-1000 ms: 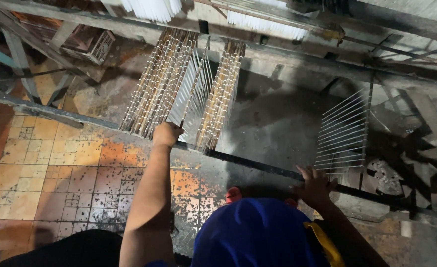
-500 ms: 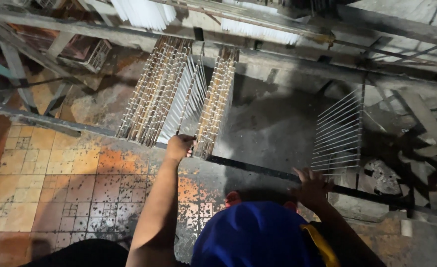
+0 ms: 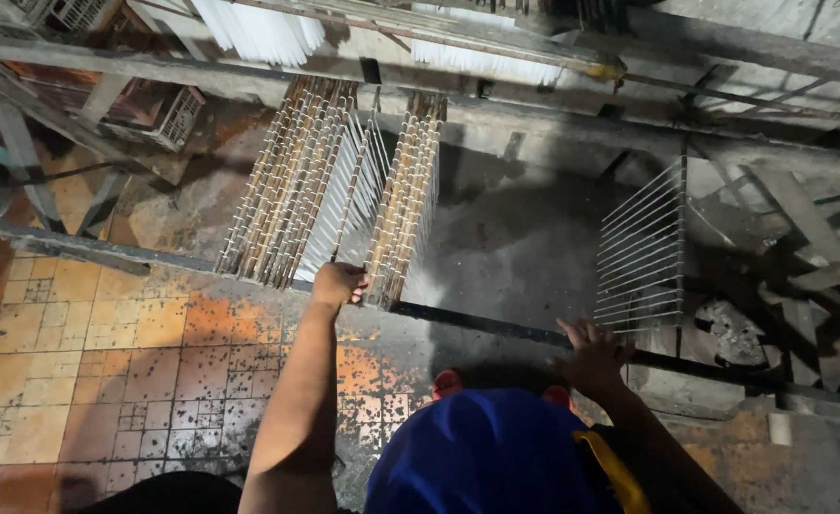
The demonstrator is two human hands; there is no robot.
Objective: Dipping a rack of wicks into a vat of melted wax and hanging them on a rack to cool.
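Note:
Several wooden racks of thin white rods [image 3: 330, 190] lean side by side over a dark concrete pit. My left hand [image 3: 337, 284] is curled around the bottom edge of one rack in the middle of the row, arm stretched out. A single wire rack [image 3: 644, 252] stands apart at the right. My right hand [image 3: 591, 352] lies just below its lower corner, fingers spread on the dark metal rail [image 3: 477, 324] along the pit's edge, holding nothing.
Stained orange floor tiles [image 3: 106, 362] lie at the left. The grey pit wall [image 3: 515, 238] drops behind the rail. White candles [image 3: 258, 29] hang from beams overhead. Wooden planks and debris [image 3: 800, 228] fill the right side. Blue cloth [image 3: 487, 457] fills the bottom of the view.
My left hand has slid right along the bottom of the racks, from the left bundle to the middle rack. My right hand has stayed on the rail.

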